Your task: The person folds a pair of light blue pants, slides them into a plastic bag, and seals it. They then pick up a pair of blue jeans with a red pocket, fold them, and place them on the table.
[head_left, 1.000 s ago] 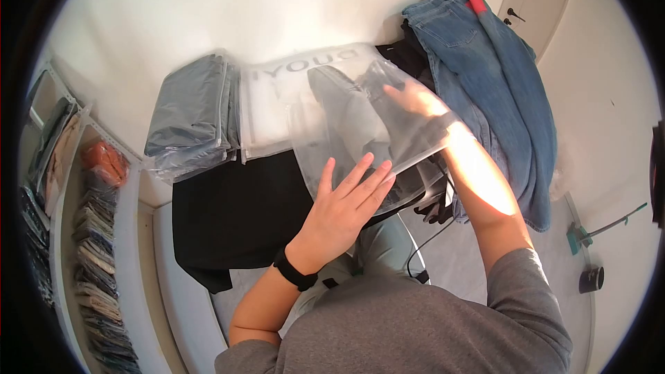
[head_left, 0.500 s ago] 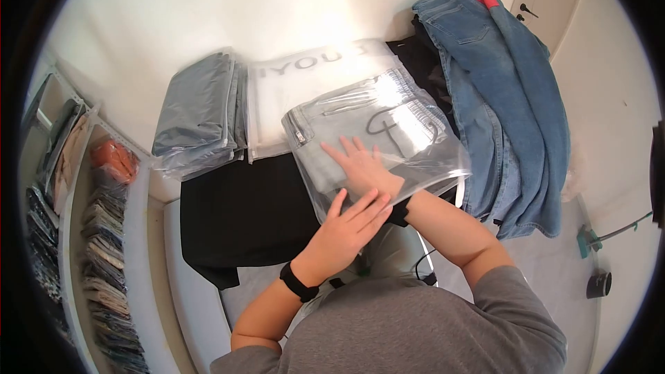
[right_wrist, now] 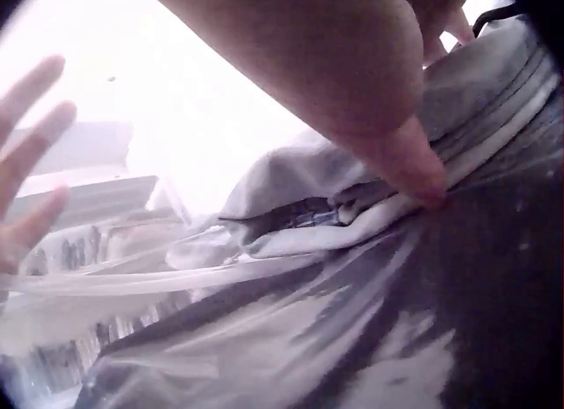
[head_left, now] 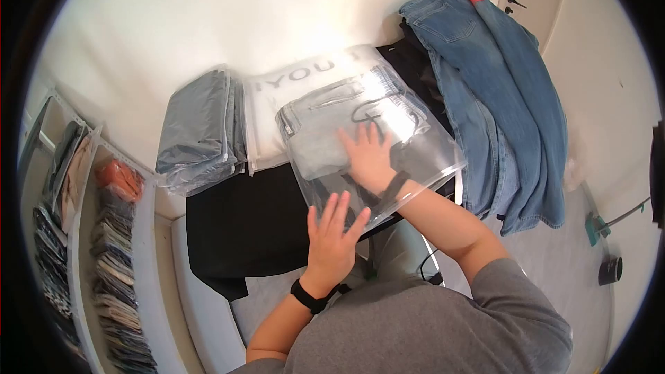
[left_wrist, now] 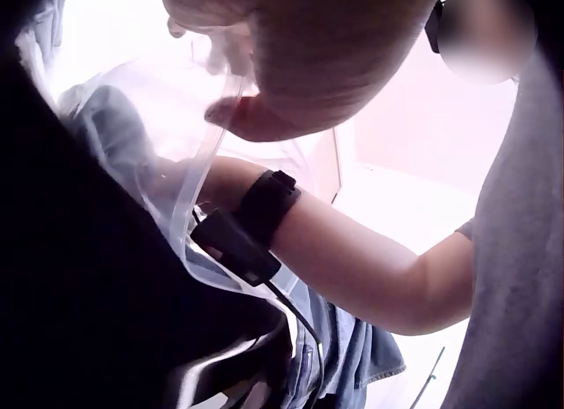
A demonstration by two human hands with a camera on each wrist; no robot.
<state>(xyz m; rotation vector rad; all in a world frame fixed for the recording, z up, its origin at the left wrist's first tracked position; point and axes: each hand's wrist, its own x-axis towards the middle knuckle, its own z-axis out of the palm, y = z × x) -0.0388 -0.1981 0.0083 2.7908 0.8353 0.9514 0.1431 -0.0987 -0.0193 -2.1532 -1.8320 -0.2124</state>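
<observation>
A clear plastic bag [head_left: 424, 147] lies on the table with a folded light grey garment [head_left: 315, 142] inside it. My right hand [head_left: 367, 158] reaches in through the bag's near mouth and rests flat on the garment, fingers spread; plastic drapes over its wrist [left_wrist: 264, 206]. The right wrist view shows the thumb [right_wrist: 401, 158] pressing the grey fabric [right_wrist: 291, 193]. My left hand [head_left: 332, 232] lies flat with straight fingers on the bag's near edge, just in front of the right hand.
A stack of bagged dark grey garments [head_left: 201, 128] and a white bag with lettering [head_left: 298, 76] lie behind. Blue jeans [head_left: 485, 76] are heaped at the right. Black cloth [head_left: 242, 221] covers the table's front. Shelves of folded items [head_left: 104, 249] stand at the left.
The bag, held up a second ago, now lies flat on the table. My right hand drew back from deep inside and flattened on the garment. My left hand slid toward the near edge.
</observation>
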